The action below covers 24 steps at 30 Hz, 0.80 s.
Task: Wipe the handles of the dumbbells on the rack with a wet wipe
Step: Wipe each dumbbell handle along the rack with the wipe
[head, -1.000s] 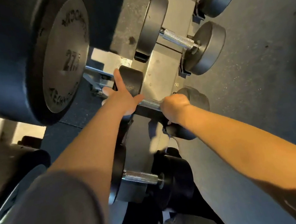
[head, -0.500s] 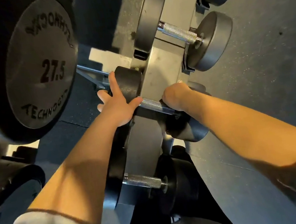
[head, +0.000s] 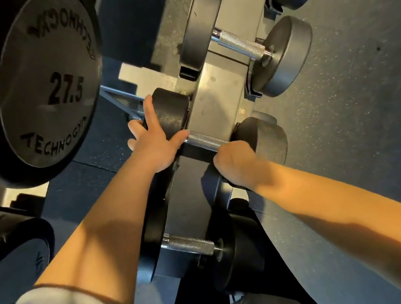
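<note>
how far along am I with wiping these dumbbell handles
Done: nothing shows which handles are already clean. In hand: the right hand is curled round the knurled steel handle of the middle black dumbbell, while the left hand steadies that dumbbell's black round head; the wipe is hidden. Possibly left: the bare handles above and below.

I am sliding my right hand [head: 236, 166] rightward along the knurled handle [head: 205, 142], away from my left hand [head: 155, 143], so more bare metal is showing between them now. My fist is ending up against the right-hand weight head [head: 267, 139], having begun near the handle's middle.
</note>
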Tool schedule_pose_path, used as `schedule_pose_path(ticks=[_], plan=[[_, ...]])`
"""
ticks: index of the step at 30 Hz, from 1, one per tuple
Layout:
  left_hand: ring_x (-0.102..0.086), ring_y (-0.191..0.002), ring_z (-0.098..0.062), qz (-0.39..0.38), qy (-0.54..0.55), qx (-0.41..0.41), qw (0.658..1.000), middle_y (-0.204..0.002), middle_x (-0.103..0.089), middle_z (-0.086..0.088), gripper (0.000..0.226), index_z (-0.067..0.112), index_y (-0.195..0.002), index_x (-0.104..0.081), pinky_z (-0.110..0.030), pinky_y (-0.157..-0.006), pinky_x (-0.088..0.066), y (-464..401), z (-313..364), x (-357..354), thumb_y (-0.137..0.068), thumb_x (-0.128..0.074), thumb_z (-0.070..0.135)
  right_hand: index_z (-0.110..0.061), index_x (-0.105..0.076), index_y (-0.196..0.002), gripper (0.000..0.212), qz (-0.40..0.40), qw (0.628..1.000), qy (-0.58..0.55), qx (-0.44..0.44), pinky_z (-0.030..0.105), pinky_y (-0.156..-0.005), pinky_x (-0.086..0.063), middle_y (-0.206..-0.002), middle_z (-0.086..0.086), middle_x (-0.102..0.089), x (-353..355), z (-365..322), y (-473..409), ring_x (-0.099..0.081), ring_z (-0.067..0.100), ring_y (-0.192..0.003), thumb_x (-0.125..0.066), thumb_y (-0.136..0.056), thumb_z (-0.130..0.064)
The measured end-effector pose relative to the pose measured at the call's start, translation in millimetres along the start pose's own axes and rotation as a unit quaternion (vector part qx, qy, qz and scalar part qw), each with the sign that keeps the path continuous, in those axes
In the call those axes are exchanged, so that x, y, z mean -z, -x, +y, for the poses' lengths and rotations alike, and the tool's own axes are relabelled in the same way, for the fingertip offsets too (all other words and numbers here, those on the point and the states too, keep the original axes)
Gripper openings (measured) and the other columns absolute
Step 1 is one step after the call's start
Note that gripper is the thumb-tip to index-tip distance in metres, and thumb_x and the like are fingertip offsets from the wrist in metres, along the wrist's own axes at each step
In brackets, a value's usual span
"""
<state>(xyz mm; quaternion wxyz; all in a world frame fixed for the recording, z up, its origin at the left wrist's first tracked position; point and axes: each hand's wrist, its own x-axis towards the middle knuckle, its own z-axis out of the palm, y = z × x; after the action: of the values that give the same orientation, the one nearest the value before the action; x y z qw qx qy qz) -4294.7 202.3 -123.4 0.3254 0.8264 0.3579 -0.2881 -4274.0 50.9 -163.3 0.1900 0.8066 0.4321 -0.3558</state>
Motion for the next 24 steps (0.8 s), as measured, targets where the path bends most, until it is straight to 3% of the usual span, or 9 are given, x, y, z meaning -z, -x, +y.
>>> schedule_pose_path(ticks=[3, 11, 16, 18, 20, 22, 24], plan=[[-0.03, -0.129, -0.04, 0.004, -0.004, 0.002, 1.0, -0.147, -0.01, -0.012, 0.095, 0.045, -0.147, 0.018, -0.05, -0.106, -0.032, -1, 0, 0, -0.093, -0.06, 0.041, -0.013, -0.057, -0.124, 0.031, 0.025, 0.999, 0.027, -0.008, 0.034, -0.079, -0.049, -0.122, 0.007, -0.06, -8, -7, -5, -0.058, 0.027, -0.111, -0.049, -0.094, -0.007], [-0.034, -0.124, -0.038, 0.01, -0.007, 0.001, 1.0, -0.146, -0.011, -0.009, 0.092, 0.047, -0.146, 0.016, -0.048, -0.104, -0.033, -2, -1, -2, -0.093, -0.058, 0.043, -0.013, -0.062, -0.116, 0.026, 0.054, 0.996, -0.008, -0.065, 0.033, -0.072, -0.036, -0.115, 0.007, -0.061, 9, 31, -2, -0.055, 0.028, -0.109, -0.047, -0.095, -0.014], [-0.034, -0.123, -0.037, 0.018, 0.002, -0.001, 1.0, -0.144, -0.014, -0.009, 0.09, 0.048, -0.146, 0.012, -0.047, -0.101, -0.035, -2, -1, -2, -0.092, -0.059, 0.043, -0.011, -0.063, -0.114, 0.024, 0.019, 0.997, 0.014, -0.073, 0.035, -0.076, -0.045, -0.117, 0.008, -0.062, 15, 42, -18, -0.058, 0.029, -0.109, -0.051, -0.094, -0.01], [-0.037, -0.12, -0.036, 0.016, 0.023, -0.008, 1.0, -0.14, -0.017, -0.009, 0.089, 0.049, -0.146, 0.009, -0.047, -0.102, -0.036, -2, -3, -1, -0.091, -0.061, 0.043, -0.01, -0.063, -0.116, 0.024, 0.018, 0.997, -0.032, -0.07, 0.033, -0.076, -0.045, -0.115, 0.008, -0.062, 11, 33, -17, -0.059, 0.027, -0.106, -0.052, -0.094, -0.012], [-0.041, -0.116, -0.036, 0.029, 0.038, -0.022, 0.999, -0.136, -0.022, -0.009, 0.083, 0.049, -0.146, 0.004, -0.05, -0.105, -0.036, -2, -4, -5, -0.09, -0.058, 0.049, -0.007, -0.06, -0.117, 0.026, 0.083, 0.982, -0.131, -0.106, 0.031, -0.071, -0.042, -0.111, 0.009, -0.059, 6, 35, -9, -0.059, 0.026, -0.098, -0.057, -0.092, -0.013], [-0.046, -0.113, -0.033, 0.074, 0.087, -0.016, 0.993, -0.133, -0.028, -0.008, 0.068, 0.045, -0.147, -0.01, -0.049, -0.104, -0.038, -1, -2, -9, -0.092, -0.048, 0.055, -0.006, -0.054, -0.118, 0.03, 0.186, 0.941, -0.239, -0.153, 0.031, -0.068, -0.041, -0.114, 0.012, -0.051, -1, 36, -5, -0.059, 0.029, -0.093, -0.059, -0.089, -0.01], [-0.048, -0.112, -0.031, 0.125, 0.112, -0.013, 0.986, -0.132, -0.039, -0.007, 0.052, 0.037, -0.143, -0.028, -0.044, -0.1, -0.039, -6, 1, -10, -0.096, -0.041, 0.055, -0.005, -0.053, -0.115, 0.028, 0.23, 0.893, -0.352, -0.158, 0.032, -0.069, -0.041, -0.117, 0.013, -0.045, -3, 25, -10, -0.058, 0.033, -0.092, -0.059, -0.089, -0.009]])
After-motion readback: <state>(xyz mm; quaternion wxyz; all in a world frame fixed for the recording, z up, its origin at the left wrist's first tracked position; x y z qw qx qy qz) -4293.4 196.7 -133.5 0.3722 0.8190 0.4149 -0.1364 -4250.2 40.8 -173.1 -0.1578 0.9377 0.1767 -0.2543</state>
